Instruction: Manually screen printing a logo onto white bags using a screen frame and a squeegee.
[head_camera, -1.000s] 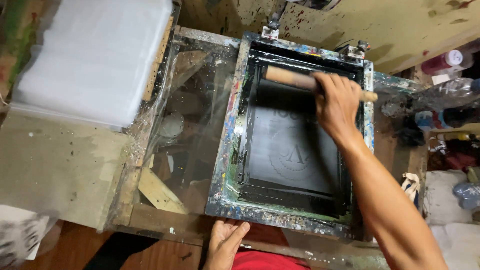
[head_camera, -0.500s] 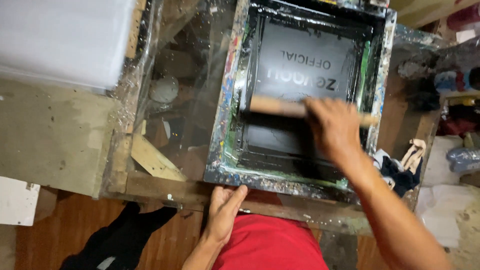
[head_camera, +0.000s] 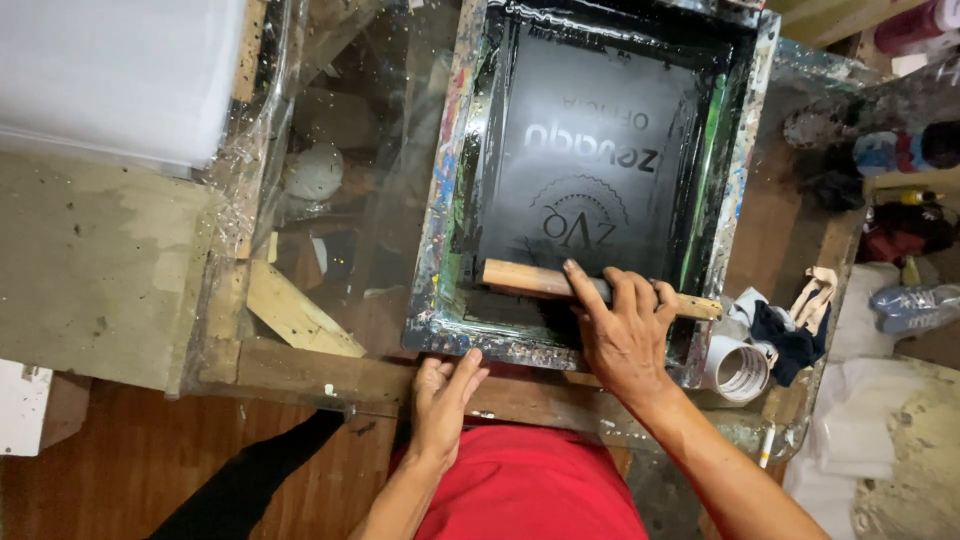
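A screen-printing frame (head_camera: 455, 180) with a paint-spattered rim lies on a glass-topped wooden table; its black mesh (head_camera: 590, 150) shows a pale design. My right hand (head_camera: 625, 330) grips a wooden-handled squeegee (head_camera: 525, 280) lying across the near end of the mesh. Resting flat against the frame's near edge is my left hand (head_camera: 445, 395), fingers together and holding nothing.
A stack of white sheets (head_camera: 110, 70) lies at the far left on a bare board (head_camera: 90, 270). A tape roll (head_camera: 738, 368), dark rags (head_camera: 790, 335) and bottles (head_camera: 900, 150) crowd the right side. Wooden slats (head_camera: 295, 315) show under the glass.
My right hand has pulled the squeegee from the far end of the screen to the near end, baring the design. My left hand stayed at the frame's near edge.
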